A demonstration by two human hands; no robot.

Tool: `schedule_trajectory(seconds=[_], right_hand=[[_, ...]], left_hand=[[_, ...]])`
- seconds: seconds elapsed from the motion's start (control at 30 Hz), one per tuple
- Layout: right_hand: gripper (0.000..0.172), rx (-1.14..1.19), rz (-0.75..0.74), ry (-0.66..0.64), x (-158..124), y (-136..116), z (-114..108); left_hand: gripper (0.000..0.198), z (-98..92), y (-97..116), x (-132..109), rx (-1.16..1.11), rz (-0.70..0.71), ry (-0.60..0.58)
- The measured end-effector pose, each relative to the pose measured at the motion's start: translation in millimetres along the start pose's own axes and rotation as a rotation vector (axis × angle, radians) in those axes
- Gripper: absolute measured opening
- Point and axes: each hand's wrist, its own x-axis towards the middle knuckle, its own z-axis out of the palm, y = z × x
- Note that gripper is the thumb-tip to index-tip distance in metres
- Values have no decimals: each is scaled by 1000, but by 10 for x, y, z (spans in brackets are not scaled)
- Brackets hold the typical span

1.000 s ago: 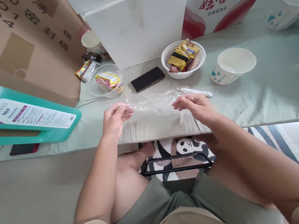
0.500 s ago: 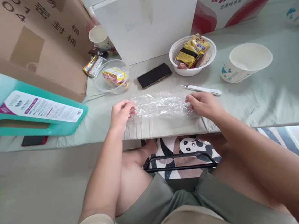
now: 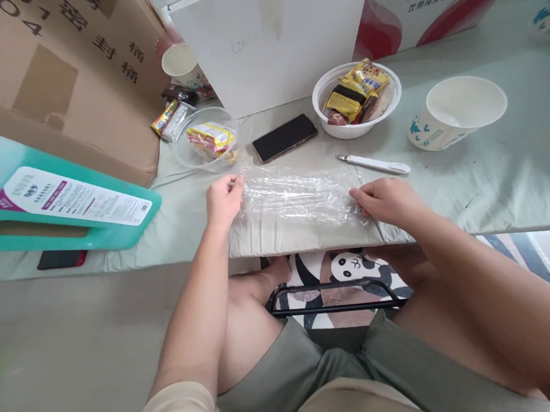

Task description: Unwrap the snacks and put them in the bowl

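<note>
A crinkled sheet of clear plastic film [image 3: 298, 198] is stretched out low over the table's front part. My left hand [image 3: 226, 200] pinches its left end between thumb and fingers. At the opposite end my right hand [image 3: 389, 200] is closed on the film's right edge, thumb on top. Just beyond the right hand lies a white pen-shaped tool [image 3: 375, 164], its exact kind unclear. Behind the film rests a black smartphone [image 3: 285, 138], with nothing touching it.
Snack packets fill a white bowl [image 3: 359, 127] and a clear plastic bowl [image 3: 184, 151]. A paper cup [image 3: 424, 132] stands right. On the left are a teal liquid jug [image 3: 115, 234] and a cardboard box [image 3: 121, 132]; white boxes [image 3: 291, 52] line the back.
The film has been pulled a little wider and tilts down to the right. My right hand has moved right and nearer to me; my left has risen slightly.
</note>
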Motion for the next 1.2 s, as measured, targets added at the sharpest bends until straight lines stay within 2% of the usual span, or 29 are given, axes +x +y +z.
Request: schedule_trajectory(seconds=[0.2,0.27,0.33,0.4,0.47,0.5,0.57,0.63,0.7,0.77,0.87,0.97,1.07,1.13,1.2], right_hand=[[54,-101,82,-20,-3,-13,-17],[50,-156,110,25,17,17,-11],[37,-220,136,148,36,56,-18],[23,-242,132,326,33,72,-43],[19,-206,52,494,-7,33,-64],[18,-176,-29,549,-36,-11,-62],[15,-108,-251,573,-97,-132,-13],[19,-45,-486,465,-130,-251,97],[33,-41,-641,296,-114,-313,237],[49,-127,-649,158,-57,-294,350],[60,-280,-481,76,36,-179,387],[67,-333,-359,119,43,-102,308],[69,-339,-519,74,-45,-125,253],[45,-327,-639,26,-106,-165,258],[22,-315,-635,30,-130,-196,278]], left_hand=[[24,84,41,41,68,66,41],[21,120,46,80,131,72,70],[16,151,68,100,192,88,143],[15,173,129,67,225,152,287],[17,198,237,-34,229,277,430],[16,218,305,-105,224,358,462],[11,281,446,-256,205,526,399],[18,373,554,-370,205,652,198],[27,469,593,-412,253,675,-26],[37,533,563,-389,358,596,-184],[50,535,457,-312,522,426,-319],[56,474,368,-256,573,371,-371],[57,415,313,-213,551,368,-347],[56,382,298,-197,520,373,-329],[55,352,318,-220,469,401,-271]])
